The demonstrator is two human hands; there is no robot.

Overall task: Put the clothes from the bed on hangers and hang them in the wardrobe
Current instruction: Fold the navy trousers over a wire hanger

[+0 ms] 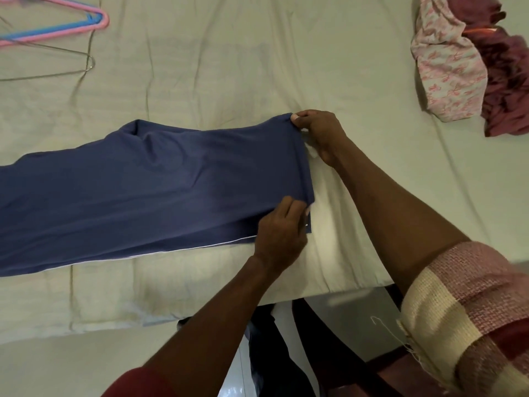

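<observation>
A blue garment (148, 190) lies flat across the bed (229, 67), stretching from the left edge to the middle, with a thin white seam along its near side. My right hand (317, 133) pinches its far right corner. My left hand (282, 233) grips its near right corner. At the top left lie a pink hanger (101, 20), a blue hanger (57, 28) and a thin wire hanger (88, 63).
A heap of clothes sits at the far right of the bed: a pink-patterned white piece (449, 70) and a maroon piece (506, 90). The bed's near edge (315, 296) runs in front of me, with floor and my legs below.
</observation>
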